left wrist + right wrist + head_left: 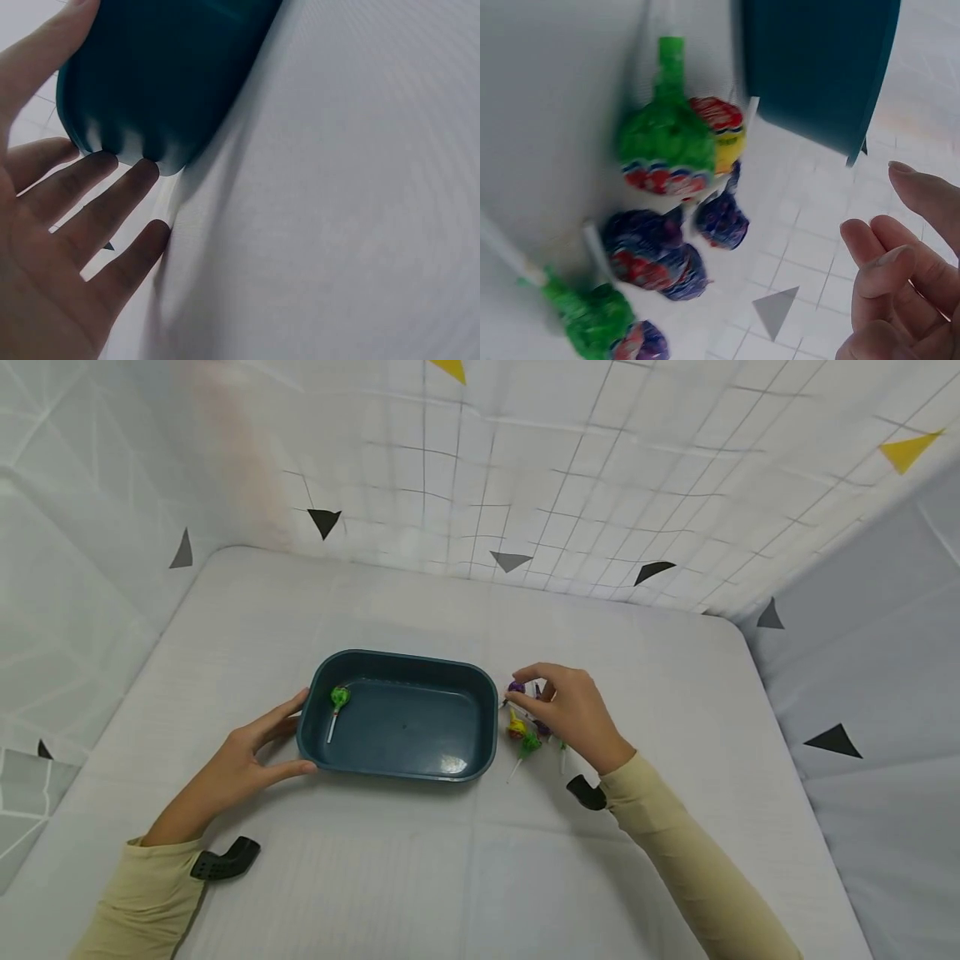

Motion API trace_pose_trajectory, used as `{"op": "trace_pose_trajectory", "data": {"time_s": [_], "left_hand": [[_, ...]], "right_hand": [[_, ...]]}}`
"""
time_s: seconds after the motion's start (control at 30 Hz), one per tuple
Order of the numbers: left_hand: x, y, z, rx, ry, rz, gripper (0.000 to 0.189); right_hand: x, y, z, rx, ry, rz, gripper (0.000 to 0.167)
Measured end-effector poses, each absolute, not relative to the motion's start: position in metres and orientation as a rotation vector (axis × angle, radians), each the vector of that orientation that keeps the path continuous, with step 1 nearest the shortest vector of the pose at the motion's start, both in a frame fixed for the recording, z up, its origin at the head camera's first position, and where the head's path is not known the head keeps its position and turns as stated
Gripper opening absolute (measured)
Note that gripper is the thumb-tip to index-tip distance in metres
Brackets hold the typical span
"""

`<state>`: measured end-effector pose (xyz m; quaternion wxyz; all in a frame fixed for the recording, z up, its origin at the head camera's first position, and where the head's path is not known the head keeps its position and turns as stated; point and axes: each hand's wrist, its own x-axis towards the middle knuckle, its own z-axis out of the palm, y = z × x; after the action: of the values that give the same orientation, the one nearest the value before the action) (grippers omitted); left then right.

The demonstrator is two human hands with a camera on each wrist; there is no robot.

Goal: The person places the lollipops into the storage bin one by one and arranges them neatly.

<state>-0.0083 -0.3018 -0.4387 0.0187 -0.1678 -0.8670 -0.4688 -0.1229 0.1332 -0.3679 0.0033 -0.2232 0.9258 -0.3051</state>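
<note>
The right hand (pixel 573 706) is poised at a lollipop cluster on the table (pixel 375 893), its thumb and index finger a narrow gap apart; the right wrist view shows nothing held between them. The nearest purple lollipop (pixel 516 687) lies at the fingertips in the head view, between that hand and the right end of the tray (pixel 397 747); its stick appears to run toward the tray wall. The right hand is clearly the nearer; the left hand (pixel 240 768) is at the tray's opposite end, spread wide, fingertips against the end wall, gripping no lollipop. The tray's long axis runs left to right, and its raised right wall stands between the cluster and the interior. A yellow lollipop (pixel 516 725) and a green lollipop (pixel 529 743) lie close on the near side, the latter's stick pointing toward the person. Other purple lollipops (pixel 641 244) crowd the spot, partly hidden by the hand. One wrapped sweet (pixel 341 697), green, rests inside the tray at its left.
</note>
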Motion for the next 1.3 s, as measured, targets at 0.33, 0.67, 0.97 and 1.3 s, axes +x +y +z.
{"op": "trace_pose_trajectory", "data": {"time_s": [0.33,0.67,0.97,1.3], "left_hand": [[-0.009,-0.302,-0.439,-0.532,-2.690,-1.439,0.108],[-0.009,-0.302,-0.440,-0.523,-2.691,-1.453,0.108],[-0.009,-0.302,-0.440,-0.509,-2.698,-1.458,0.108],[-0.009,-0.303,-0.441,-0.505,-2.701,-1.456,0.107]], "right_hand": [[-0.120,0.157,-0.380,-0.596,2.949,-0.910,0.031],[-0.115,0.179,-0.396,-0.515,2.947,-0.863,0.031],[-0.110,0.196,-0.409,-0.457,2.944,-0.851,0.029],[-0.104,0.208,-0.421,-0.383,2.928,-0.797,0.026]]}}
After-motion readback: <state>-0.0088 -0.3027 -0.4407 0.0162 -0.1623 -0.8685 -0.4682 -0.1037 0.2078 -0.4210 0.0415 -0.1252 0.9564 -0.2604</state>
